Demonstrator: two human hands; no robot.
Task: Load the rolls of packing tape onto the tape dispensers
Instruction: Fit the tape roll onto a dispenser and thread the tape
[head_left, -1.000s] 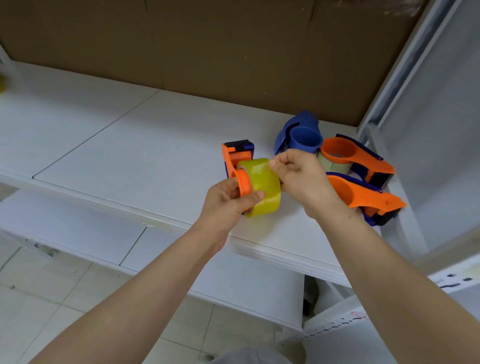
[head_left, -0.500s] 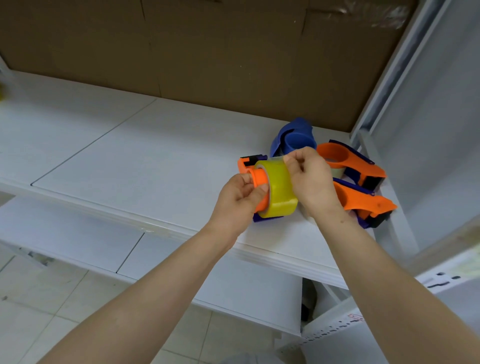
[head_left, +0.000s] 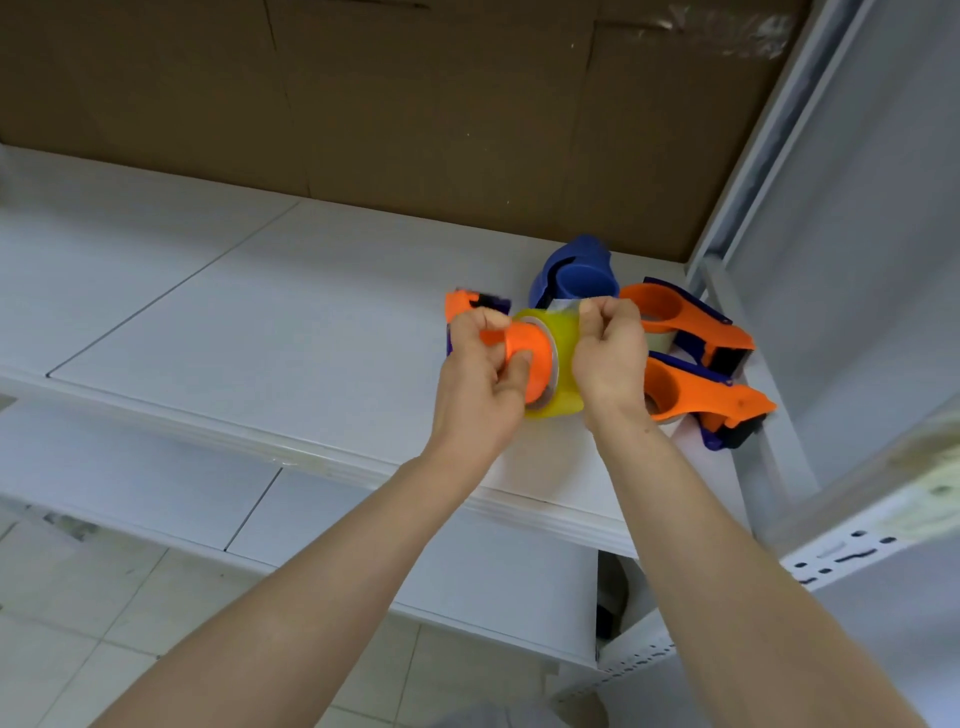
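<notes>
A yellowish roll of packing tape (head_left: 558, 353) sits around the orange hub of an orange and blue tape dispenser (head_left: 524, 348), held above the white shelf (head_left: 260, 332). My left hand (head_left: 480, 379) grips the dispenser by its hub and body. My right hand (head_left: 608, 353) is closed on the far side of the roll, pinching the tape's loose end at the top. The dispenser's cutter end (head_left: 470, 301) sticks out behind my left hand.
Two orange dispensers (head_left: 685, 322) (head_left: 701, 400) with tape rolls lie at the shelf's right end, and a blue dispenser (head_left: 576, 270) stands behind my hands. Brown cardboard (head_left: 415, 104) backs the shelf. A grey metal upright (head_left: 753, 176) rises on the right. Tiled floor lies below.
Both hands and the dispenser have drifted right, closer to the other dispensers. The roll has slid further onto the orange hub, and my right hand now pinches the tape end.
</notes>
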